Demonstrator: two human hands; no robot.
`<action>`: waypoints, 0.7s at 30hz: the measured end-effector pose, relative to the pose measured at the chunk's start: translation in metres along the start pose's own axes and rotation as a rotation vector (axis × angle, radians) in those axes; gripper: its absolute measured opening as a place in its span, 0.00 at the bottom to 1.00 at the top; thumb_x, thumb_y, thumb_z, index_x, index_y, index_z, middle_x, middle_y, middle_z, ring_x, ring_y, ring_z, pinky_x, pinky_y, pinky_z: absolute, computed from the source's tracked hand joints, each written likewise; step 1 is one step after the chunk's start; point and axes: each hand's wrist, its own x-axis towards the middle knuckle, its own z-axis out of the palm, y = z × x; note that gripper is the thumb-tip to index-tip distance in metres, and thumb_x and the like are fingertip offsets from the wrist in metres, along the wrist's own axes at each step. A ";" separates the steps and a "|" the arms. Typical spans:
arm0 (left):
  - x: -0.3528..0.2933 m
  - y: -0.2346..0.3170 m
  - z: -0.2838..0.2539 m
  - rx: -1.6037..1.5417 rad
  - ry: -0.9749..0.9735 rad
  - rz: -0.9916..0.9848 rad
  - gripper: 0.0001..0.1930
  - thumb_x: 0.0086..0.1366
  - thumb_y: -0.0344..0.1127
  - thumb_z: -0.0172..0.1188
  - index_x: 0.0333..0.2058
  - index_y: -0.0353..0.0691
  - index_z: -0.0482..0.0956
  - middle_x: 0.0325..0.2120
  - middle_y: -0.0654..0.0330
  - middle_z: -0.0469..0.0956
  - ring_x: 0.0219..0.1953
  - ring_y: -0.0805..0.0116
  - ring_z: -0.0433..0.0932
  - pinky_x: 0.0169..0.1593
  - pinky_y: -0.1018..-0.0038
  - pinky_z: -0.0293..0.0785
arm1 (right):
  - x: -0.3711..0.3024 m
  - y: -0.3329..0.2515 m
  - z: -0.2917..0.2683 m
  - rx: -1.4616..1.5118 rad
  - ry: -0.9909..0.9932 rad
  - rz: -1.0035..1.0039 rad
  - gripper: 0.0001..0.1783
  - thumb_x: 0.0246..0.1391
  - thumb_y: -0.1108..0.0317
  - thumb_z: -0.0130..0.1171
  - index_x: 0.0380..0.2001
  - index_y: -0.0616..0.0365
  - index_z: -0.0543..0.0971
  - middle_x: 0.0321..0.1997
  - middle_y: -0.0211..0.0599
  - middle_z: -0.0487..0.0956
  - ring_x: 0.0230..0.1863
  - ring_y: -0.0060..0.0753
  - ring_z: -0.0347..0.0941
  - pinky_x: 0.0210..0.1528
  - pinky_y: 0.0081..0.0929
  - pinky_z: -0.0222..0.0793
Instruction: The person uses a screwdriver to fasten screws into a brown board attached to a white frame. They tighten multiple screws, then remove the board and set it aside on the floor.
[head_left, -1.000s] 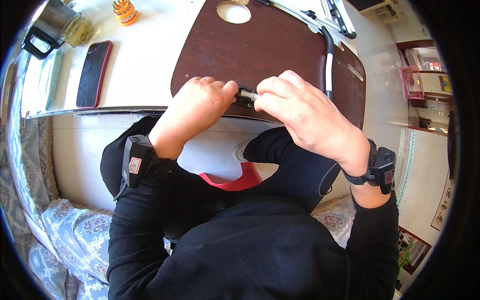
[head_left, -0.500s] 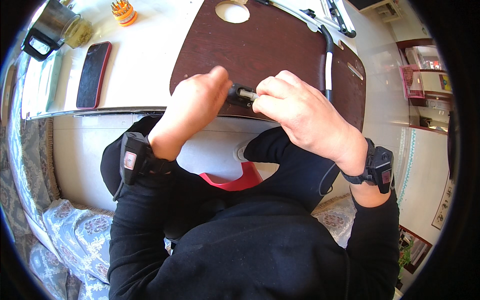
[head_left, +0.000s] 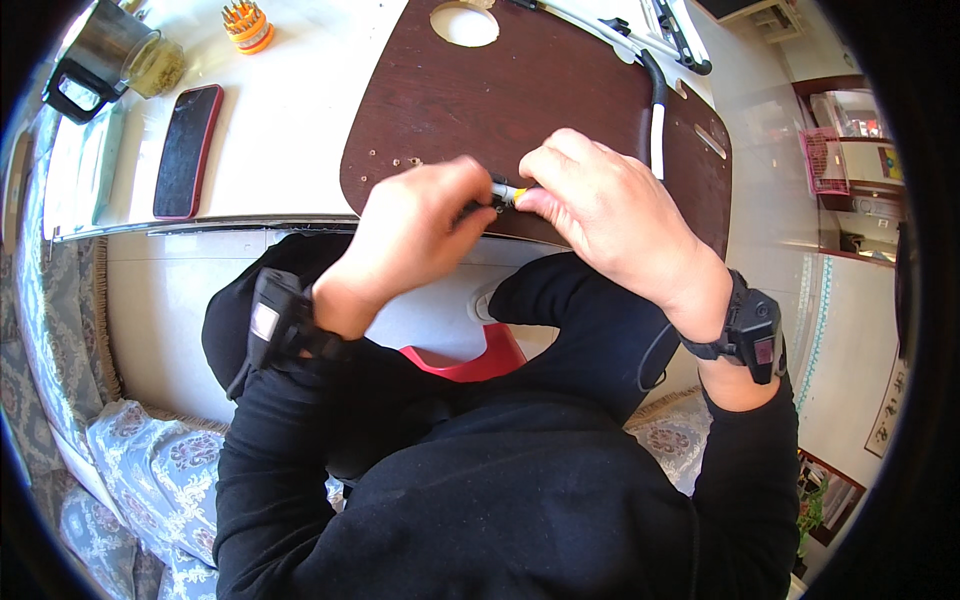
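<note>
Could snag a black wrist device (head_left: 755,335) on the near edge of the white table (head_left: 270,130), from a dropped forearm. Could drop the yellow-ended grey piece (head_left: 518,194) over that edge to the tiled floor (head_left: 160,310), owing to handling so close to the rim. Could skid off the black fitting (head_left: 498,180) and strike the opposite fingers, through force applied out of line with the grey piece.

Brings both forearms up from below, with wrists angled inward and knuckles uppermost, to meet over the near edge of the dark brown board (head_left: 540,100). Curls the left hand (head_left: 422,220) partly over the fitting, with blur; cannot tell whether clenched on it or only covering it. Pinches the yellow end between thumb and fingertips of the right hand (head_left: 620,215), with the grey length between the hands, at the fitting.

Farther out, shows a bent black-and-white tube (head_left: 657,130) on the board, just beyond the right hand: a knuckle hazard on a wide swing. Shows a phone (head_left: 188,150) and an orange bit holder (head_left: 250,35) well apart to the left.
</note>
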 end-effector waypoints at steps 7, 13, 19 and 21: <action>-0.005 -0.003 0.022 0.357 -0.107 0.139 0.08 0.59 0.31 0.65 0.36 0.44 0.77 0.24 0.61 0.78 0.29 0.61 0.81 0.30 0.65 0.77 | -0.001 0.005 0.000 0.132 0.101 -0.164 0.14 0.50 0.83 0.55 0.41 0.60 0.76 0.40 0.43 0.75 0.45 0.49 0.71 0.50 0.40 0.70; -0.001 -0.006 0.023 0.440 -0.127 0.209 0.08 0.57 0.28 0.62 0.36 0.44 0.77 0.24 0.63 0.77 0.29 0.63 0.80 0.30 0.66 0.77 | -0.007 0.013 -0.006 0.230 0.008 -0.180 0.16 0.44 0.86 0.53 0.37 0.61 0.78 0.38 0.40 0.77 0.45 0.48 0.71 0.51 0.38 0.70; -0.002 -0.006 0.023 0.459 -0.159 0.172 0.08 0.56 0.28 0.61 0.36 0.45 0.77 0.23 0.63 0.76 0.29 0.64 0.80 0.30 0.67 0.77 | -0.014 0.020 -0.007 0.293 0.074 -0.163 0.14 0.45 0.87 0.54 0.34 0.60 0.78 0.37 0.39 0.78 0.45 0.45 0.73 0.50 0.36 0.71; -0.002 -0.007 0.025 0.438 -0.118 0.183 0.07 0.56 0.29 0.63 0.33 0.45 0.76 0.22 0.63 0.74 0.26 0.63 0.78 0.27 0.67 0.74 | -0.016 0.022 -0.008 0.291 0.082 -0.168 0.13 0.45 0.87 0.55 0.34 0.60 0.79 0.36 0.38 0.78 0.44 0.44 0.73 0.49 0.35 0.71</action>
